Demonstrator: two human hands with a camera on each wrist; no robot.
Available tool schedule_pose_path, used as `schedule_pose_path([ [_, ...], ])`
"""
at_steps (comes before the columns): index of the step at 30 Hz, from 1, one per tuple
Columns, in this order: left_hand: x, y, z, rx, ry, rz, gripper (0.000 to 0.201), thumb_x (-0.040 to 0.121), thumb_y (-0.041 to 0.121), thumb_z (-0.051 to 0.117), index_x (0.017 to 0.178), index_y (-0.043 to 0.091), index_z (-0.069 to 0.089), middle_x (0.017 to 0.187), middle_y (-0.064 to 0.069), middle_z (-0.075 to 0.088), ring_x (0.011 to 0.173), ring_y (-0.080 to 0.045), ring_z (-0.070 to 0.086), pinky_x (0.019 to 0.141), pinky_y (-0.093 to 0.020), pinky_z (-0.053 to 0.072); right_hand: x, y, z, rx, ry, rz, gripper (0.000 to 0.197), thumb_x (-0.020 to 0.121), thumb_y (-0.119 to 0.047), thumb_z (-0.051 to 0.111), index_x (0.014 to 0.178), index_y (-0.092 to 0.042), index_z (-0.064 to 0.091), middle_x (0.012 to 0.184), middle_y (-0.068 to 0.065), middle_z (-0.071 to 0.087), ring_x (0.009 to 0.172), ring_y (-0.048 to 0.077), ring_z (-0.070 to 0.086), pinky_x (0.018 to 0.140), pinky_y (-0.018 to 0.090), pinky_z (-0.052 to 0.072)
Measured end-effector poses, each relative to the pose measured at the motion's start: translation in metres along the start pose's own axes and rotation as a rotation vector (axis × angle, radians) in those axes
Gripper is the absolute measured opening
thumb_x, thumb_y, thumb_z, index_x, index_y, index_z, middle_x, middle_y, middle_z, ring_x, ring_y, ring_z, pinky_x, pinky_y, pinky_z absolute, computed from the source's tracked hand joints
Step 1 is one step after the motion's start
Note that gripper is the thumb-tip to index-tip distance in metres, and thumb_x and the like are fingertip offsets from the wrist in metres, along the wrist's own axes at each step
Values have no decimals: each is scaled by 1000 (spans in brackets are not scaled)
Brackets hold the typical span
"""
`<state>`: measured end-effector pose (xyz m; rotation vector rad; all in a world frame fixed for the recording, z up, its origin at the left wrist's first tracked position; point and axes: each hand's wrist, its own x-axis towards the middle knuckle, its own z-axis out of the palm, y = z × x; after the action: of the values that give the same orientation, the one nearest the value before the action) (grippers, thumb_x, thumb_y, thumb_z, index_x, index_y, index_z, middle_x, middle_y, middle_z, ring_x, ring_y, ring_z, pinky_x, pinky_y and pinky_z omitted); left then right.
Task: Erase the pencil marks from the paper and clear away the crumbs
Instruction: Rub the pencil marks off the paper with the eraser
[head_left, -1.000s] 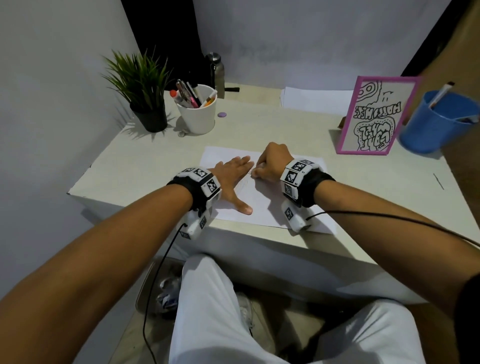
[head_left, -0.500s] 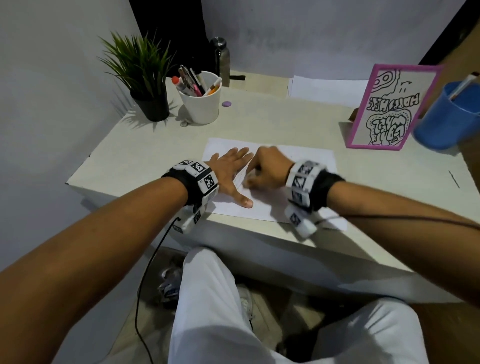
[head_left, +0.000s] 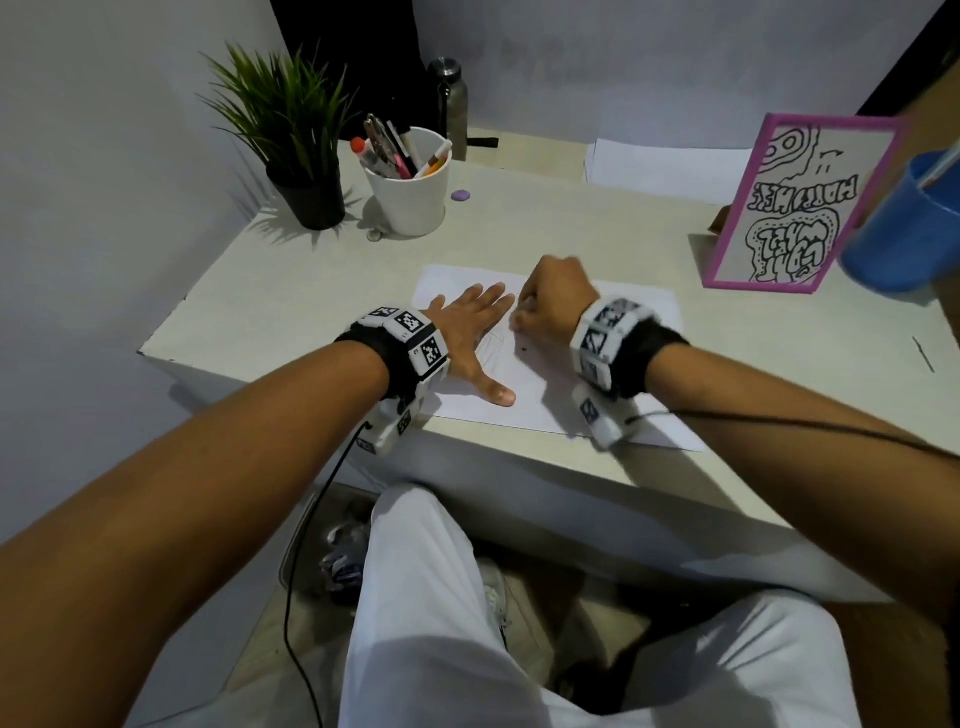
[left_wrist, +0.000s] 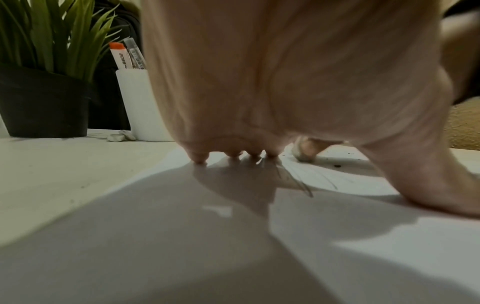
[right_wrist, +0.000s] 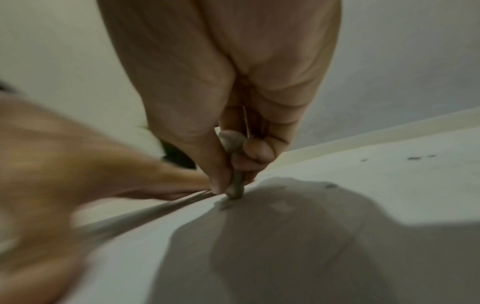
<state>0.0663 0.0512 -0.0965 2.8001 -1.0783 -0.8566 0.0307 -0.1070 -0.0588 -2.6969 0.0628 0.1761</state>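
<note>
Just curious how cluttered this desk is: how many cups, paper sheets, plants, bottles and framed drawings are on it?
Cups: 2 (white pen cup, blue cup)
Paper sheets: 2 (near sheet, far sheet)
Plants: 1 (potted plant)
Bottles: 1 (metal bottle)
Framed drawings: 1 (pink-framed drawing)
Total: 7

Matt white paper (head_left: 597, 374) lies on a smooth, pale, faintly wood-grained desk (head_left: 519, 228).

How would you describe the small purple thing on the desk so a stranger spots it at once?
Start at the potted plant in the desk's far left corner, then the white pen cup beside it. Just right of the cup's base lies a small purple disc, flat and alone.
</note>
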Motion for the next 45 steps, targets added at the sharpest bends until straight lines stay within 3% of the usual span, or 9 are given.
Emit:
schedule_pose_path([
  [4, 1, -2, 2, -10, 7, 14, 138, 57, 81, 67, 153, 29, -17, 160, 9, -24, 147, -16, -20, 118, -57, -5, -29, -4, 4, -55, -182, -105, 15, 76, -23, 77, 79, -8, 79, 56, -3, 62, 51, 6, 51, 51, 14, 39],
  [8, 0, 0, 1, 4, -5, -5, 138, 58, 82, 66, 152, 29, -19, 159, 9, -25, 147, -16, -21, 118, -55, -7, 2, 13, -10, 16, 33, 25, 21, 72, -23, 81, 83, -5, 80, 73, 9, 73, 68, 17, 63, 66, 22, 46],
  [13, 1, 1, 1, -1, 16, 7, 137, 58, 77, 71, 154, 28, -15, 160, 6, -22, 148, -19, -18, 116, -57, -5, -34, -11, 6, -16, -176, -127, 10, 74, -20, 75, 76, -10, 78, 57, -2, 62, 57, 12, 57, 59, 21, 42],
  [19, -2, 4, -1, -30, 26, 4, 137, 59, 76, 71, 152, 32, -19, 161, 6, -21, 148, -19, -18, 116, -57, -6, -8, -3, 4, 53, -14, -2, 17, 70, -17, 77, 84, -9, 81, 75, 10, 74, 69, 18, 66, 67, 28, 56],
  [26, -4, 5, 0, -3, 3, -8, 135, 62, 78, 67, 152, 29, -19, 160, 6, -24, 148, -18, -20, 118, -56, -6, 11, 8, -7, 159, 40, 96, 24, 66, -20, 84, 89, -14, 82, 82, 5, 76, 76, 11, 65, 67, 20, 48],
  [32, 1, 3, 3, 3, 17, 0, 137, 59, 79, 68, 153, 29, -17, 160, 5, -24, 148, -20, -19, 116, -56, -7, -27, -5, 10, 172, -189, -2, 12, 66, -17, 83, 77, -20, 83, 64, -10, 69, 65, 0, 61, 60, 15, 45],
  [36, -1, 3, 0, 1, -1, 0, 135, 59, 82, 65, 152, 32, -19, 160, 6, -23, 148, -20, -19, 117, -56, -7, 9, -2, -5, 254, 16, 173, 21, 61, -19, 87, 80, -11, 82, 73, 3, 75, 74, 13, 69, 58, 21, 51],
  [42, 1, 2, 2, 18, -1, -12, 137, 60, 82, 63, 152, 26, -21, 158, 7, -28, 147, -18, -22, 116, -54, -9, -24, 2, 10, 232, -175, 144, 22, 56, -24, 89, 71, -11, 80, 68, 3, 75, 75, 18, 74, 70, 35, 63],
  [45, 1, 1, 2, 9, -10, -6, 138, 55, 86, 60, 151, 28, -21, 158, 8, -27, 147, -17, -22, 117, -53, -9, 3, 3, -9, 296, -8, 251, 25, 56, -24, 88, 75, -9, 80, 73, 5, 76, 78, 19, 75, 69, 34, 63],
])
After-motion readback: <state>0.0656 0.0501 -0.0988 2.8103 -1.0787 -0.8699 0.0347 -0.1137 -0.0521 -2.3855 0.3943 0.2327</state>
